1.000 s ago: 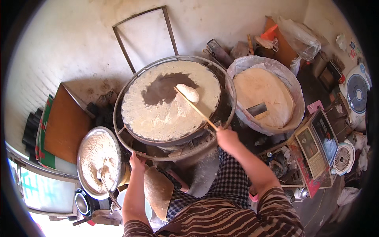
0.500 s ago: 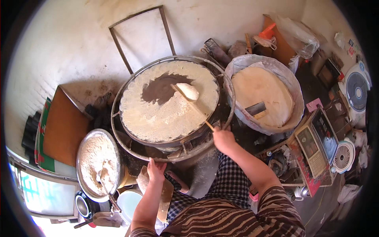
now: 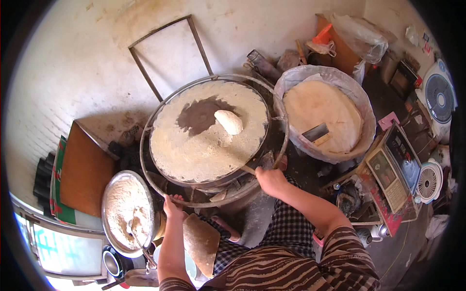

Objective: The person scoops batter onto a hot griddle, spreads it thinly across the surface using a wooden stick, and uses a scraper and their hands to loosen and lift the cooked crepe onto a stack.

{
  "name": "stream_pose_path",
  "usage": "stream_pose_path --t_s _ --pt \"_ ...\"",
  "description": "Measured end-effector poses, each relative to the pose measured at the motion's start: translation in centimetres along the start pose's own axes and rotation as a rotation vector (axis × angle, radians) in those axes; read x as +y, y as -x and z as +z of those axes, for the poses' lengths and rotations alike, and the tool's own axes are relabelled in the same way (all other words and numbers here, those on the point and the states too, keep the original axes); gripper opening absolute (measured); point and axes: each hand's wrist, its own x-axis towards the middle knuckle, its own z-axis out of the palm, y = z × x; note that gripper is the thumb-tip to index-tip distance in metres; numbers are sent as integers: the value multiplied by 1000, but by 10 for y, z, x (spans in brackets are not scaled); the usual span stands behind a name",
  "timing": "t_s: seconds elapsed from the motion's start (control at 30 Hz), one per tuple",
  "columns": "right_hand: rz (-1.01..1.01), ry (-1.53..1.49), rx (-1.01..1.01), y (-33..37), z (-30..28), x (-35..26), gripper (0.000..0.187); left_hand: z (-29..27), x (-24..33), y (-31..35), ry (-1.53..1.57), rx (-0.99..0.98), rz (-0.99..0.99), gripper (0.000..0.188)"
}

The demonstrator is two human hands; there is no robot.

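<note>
A round griddle is covered in pale batter (image 3: 187, 157), with a dark bare patch (image 3: 204, 116) toward its far side. On the batter rests a white lump of dough (image 3: 229, 122), right of that patch. My right hand (image 3: 272, 182) is closed around the handle of a wooden spreader (image 3: 246, 168), whose blurred far end lies on the batter below the lump. Around the griddle runs a metal ring (image 3: 213, 205). My left hand (image 3: 173, 207) has its fingers bent over the ring's near left side, partly hidden by the wrist.
Left of the ring stands a metal basin (image 3: 105, 209) of batter with a ladle in it. A plastic-lined basket (image 3: 371, 121) of stacked flatbreads sits at the right, a scraper (image 3: 316, 133) lying on them. Further right are a scale (image 3: 388, 179) and fans (image 3: 439, 94).
My left hand has moved left along with the ring, which has turned clockwise. My right hand has drawn the spreader nearer to me, away from the dough lump.
</note>
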Motion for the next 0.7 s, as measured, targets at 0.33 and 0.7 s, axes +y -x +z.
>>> stream_pose_path --t_s 0.33,0.7 --pt "233 57 33 3 -17 69 16 32 -49 124 -78 -243 -250 41" --pt "213 281 77 36 -19 84 13 9 -4 52 -223 -163 -18 32"
